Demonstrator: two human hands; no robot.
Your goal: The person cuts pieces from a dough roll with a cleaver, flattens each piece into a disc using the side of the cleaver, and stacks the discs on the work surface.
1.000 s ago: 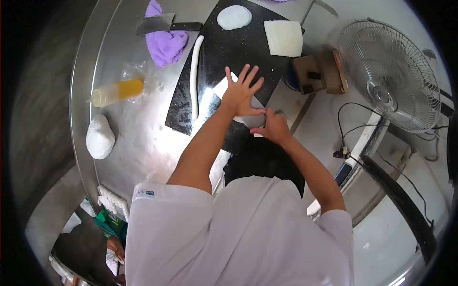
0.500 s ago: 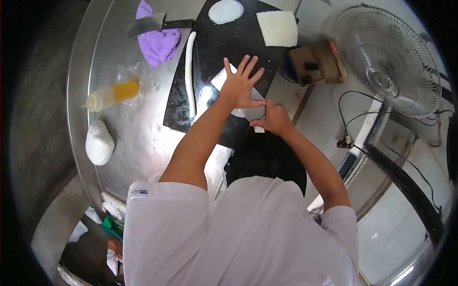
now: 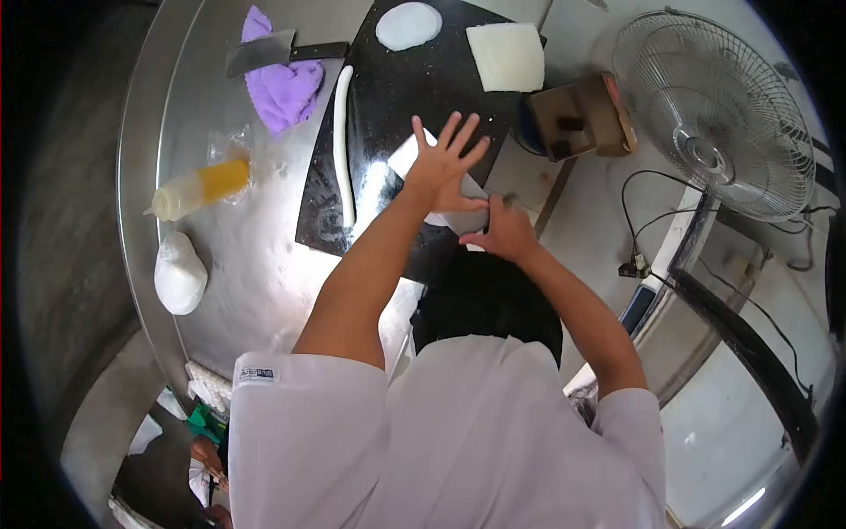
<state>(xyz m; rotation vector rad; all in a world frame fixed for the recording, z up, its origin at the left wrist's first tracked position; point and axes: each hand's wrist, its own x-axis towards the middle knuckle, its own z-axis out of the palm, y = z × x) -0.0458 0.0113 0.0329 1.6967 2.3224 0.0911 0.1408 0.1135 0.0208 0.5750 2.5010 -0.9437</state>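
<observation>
My left hand lies flat with fingers spread on the broad side of a metal cleaver blade. My right hand is closed at the cleaver's near right end, where the handle is hidden in the fingers. A bit of white dough shows at the blade's left edge; what else lies beneath is hidden. All this is on a dark board. A long white dough rope lies left of my hands, and a flat white round lies at the board's far end.
A folded white cloth lies at the board's far right. Left are a second cleaver on a purple cloth, a bottle of yellow liquid and a white lump. Right stand a cardboard box and a fan.
Both hands stay on the cleaver, the left still spread. The pale end piece near my right hand no longer shows. The whole view has shifted slightly.
</observation>
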